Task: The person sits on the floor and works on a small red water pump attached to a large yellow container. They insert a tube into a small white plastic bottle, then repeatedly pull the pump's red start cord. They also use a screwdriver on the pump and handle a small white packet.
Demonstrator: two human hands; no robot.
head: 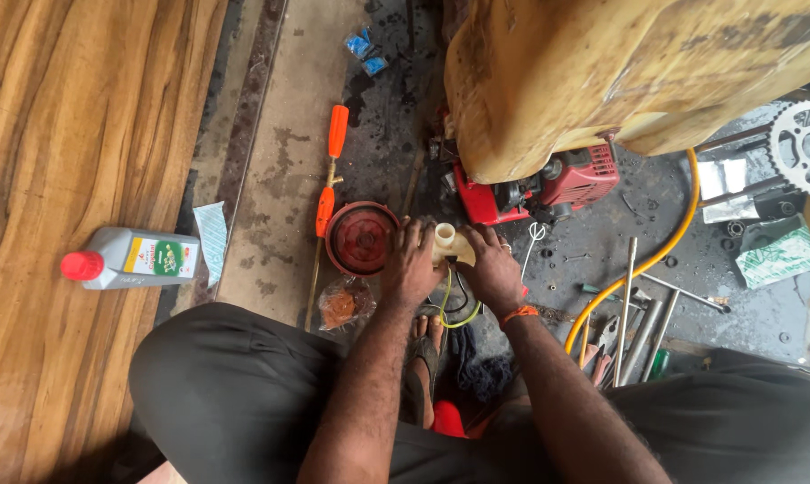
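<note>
My left hand (412,265) and my right hand (491,269) close together on a small cream plastic tank (447,240) with a round neck, held low over the floor. Thin yellow-green and black hoses (451,305) hang from under it. A round red metal cover (362,237) lies just left of my left hand. A red small engine (538,190) sits right behind the hands, partly under a large yellow tank (620,72).
A grey oil bottle with a red cap (129,259) lies on the wooden floor at left. An orange-handled rod (331,170) lies behind the cover. Wrenches and pliers (633,323), a yellow hose (665,246) and a sprocket (808,143) crowd the right side.
</note>
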